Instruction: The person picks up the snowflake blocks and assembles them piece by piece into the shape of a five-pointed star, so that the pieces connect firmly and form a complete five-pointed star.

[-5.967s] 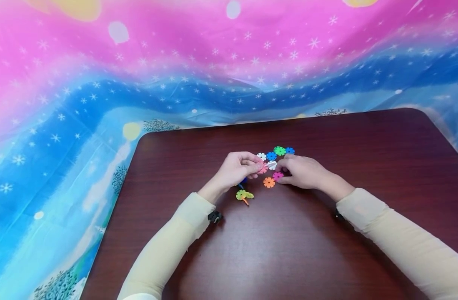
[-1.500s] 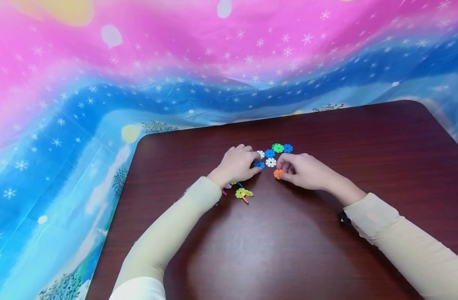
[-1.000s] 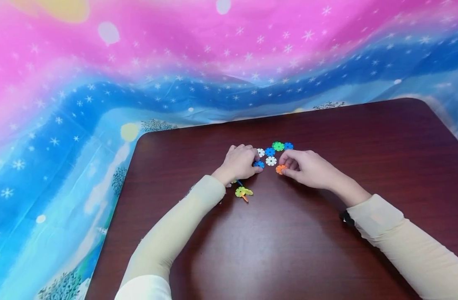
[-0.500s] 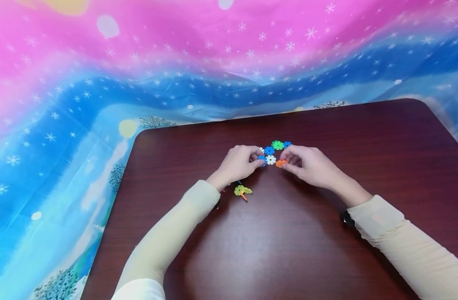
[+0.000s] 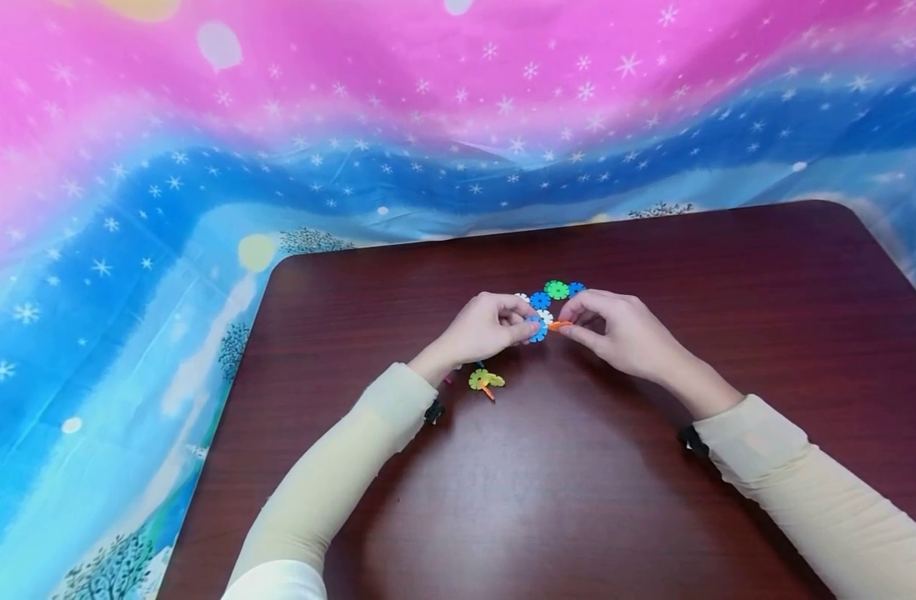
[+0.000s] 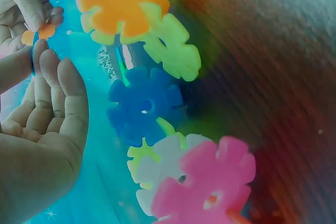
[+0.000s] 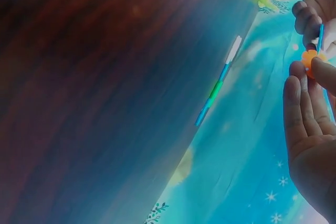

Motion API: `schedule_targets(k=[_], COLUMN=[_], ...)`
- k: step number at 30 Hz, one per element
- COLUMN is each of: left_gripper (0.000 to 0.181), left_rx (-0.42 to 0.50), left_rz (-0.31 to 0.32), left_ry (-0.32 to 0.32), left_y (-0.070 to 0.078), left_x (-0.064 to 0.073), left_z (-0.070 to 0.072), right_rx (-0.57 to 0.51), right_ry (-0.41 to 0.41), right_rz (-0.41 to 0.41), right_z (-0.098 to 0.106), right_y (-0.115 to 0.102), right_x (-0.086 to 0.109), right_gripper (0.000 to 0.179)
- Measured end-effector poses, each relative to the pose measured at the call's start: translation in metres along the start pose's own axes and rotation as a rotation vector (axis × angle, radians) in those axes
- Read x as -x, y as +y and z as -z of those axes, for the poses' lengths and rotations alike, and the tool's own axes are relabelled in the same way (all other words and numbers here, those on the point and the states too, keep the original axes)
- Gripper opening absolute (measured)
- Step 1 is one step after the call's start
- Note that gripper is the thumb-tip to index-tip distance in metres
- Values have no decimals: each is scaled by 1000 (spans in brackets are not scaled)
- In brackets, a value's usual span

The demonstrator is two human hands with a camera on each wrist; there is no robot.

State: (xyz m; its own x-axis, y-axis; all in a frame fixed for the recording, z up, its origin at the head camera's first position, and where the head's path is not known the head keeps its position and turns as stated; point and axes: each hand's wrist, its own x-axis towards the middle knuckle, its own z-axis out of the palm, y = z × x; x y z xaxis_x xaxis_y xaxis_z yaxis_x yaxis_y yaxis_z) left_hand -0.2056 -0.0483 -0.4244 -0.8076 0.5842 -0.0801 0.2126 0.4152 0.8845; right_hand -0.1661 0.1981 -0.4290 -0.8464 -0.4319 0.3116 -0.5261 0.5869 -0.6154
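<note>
Soft, bright light fills the head view, leaving pale glare on the near middle of the table [image 5: 458, 533] and blurry-edged shadows beside the left sleeve [image 5: 341, 475] and right sleeve [image 5: 810, 483]. The cloth [image 5: 458, 92] looks washed out toward the left. Both wrist views are hazier and partly tinted blue, the table's grain smeared, the nearby pink piece [image 6: 215, 177] slightly soft at its edges.

The head view faces forward and down. Nearer, tilted wrist views share the held orange disc [image 7: 311, 59]: left's upper left, right's upper right.
</note>
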Motion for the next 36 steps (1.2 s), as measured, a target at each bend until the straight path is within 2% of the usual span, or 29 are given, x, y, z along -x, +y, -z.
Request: schedule_targets(k=[9, 13, 22, 25, 29, 36], left_gripper=[18, 17, 18, 19, 20, 18], left_rx=[35, 75, 160, 181, 186, 194], left_rz=[-20, -10, 29, 41, 49, 75], left_ry=[-24, -34, 1, 18, 43, 90], left_y=[1, 3, 5, 3, 2, -1], left_x=[2, 3, 6, 8, 12, 17], left_z=[-1, -1, -1, 0, 2, 6], right_rx=[2, 4, 8, 3, 29, 266], right_ry=[22, 44, 41, 0, -111, -295], right_rz=[77, 98, 135, 119, 29, -133], right_z=[-3, -5, -7, -7, -6, -16], right_y=[-1, -2, -9, -8, -5, 10], right_x=[0, 1, -5, -10, -19, -39], right_gripper=[25, 26, 27, 27, 37, 38])
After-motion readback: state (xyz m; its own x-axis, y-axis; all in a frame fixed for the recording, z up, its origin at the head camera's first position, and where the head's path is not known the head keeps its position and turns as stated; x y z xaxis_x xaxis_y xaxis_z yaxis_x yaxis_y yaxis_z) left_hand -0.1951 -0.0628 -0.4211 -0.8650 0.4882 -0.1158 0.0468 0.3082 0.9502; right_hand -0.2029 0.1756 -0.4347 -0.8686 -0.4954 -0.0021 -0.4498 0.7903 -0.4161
